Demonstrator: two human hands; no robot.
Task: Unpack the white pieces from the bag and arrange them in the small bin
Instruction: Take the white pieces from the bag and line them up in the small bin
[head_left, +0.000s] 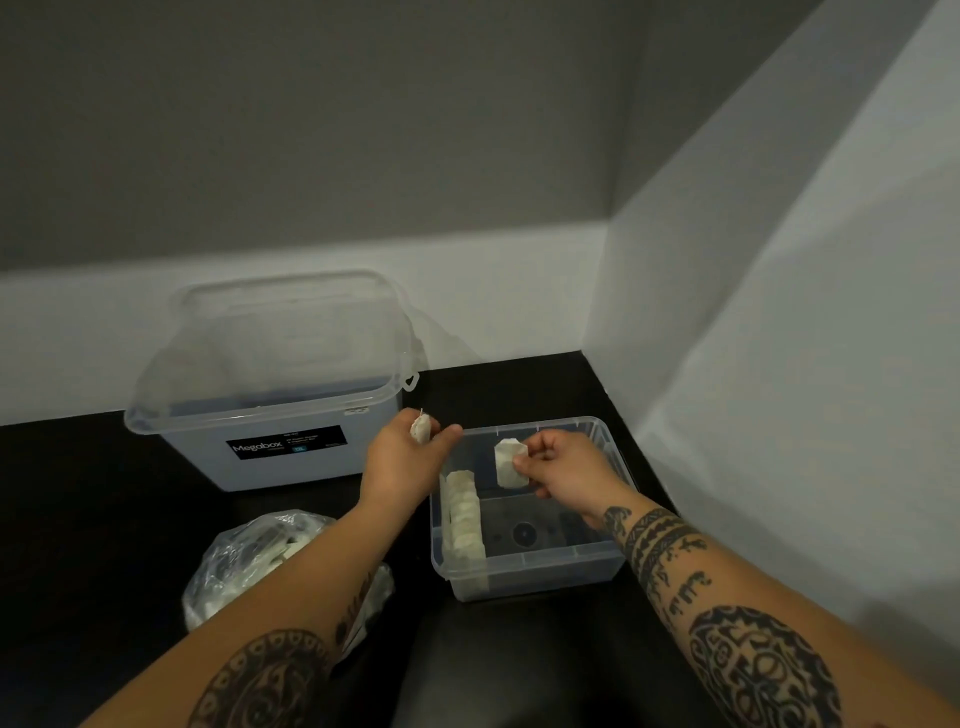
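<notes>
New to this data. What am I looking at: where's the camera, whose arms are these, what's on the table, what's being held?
There is no robot here: a person works with bare hands. The single picture comes from a wide-angle camera worn on the head. It looks forward and down, so the two forearms are the wearer's own.

On the black surface stand a large clear tub with a Megabox label and a small clear bin. A crumpled plastic bag lies there too, with pale pieces showing inside. A row of white pieces already stands along the small bin's left wall.

The left hand grips the left-hand piece near the bin's far left corner. The right hand pinches the right-hand piece above the bin.
</notes>
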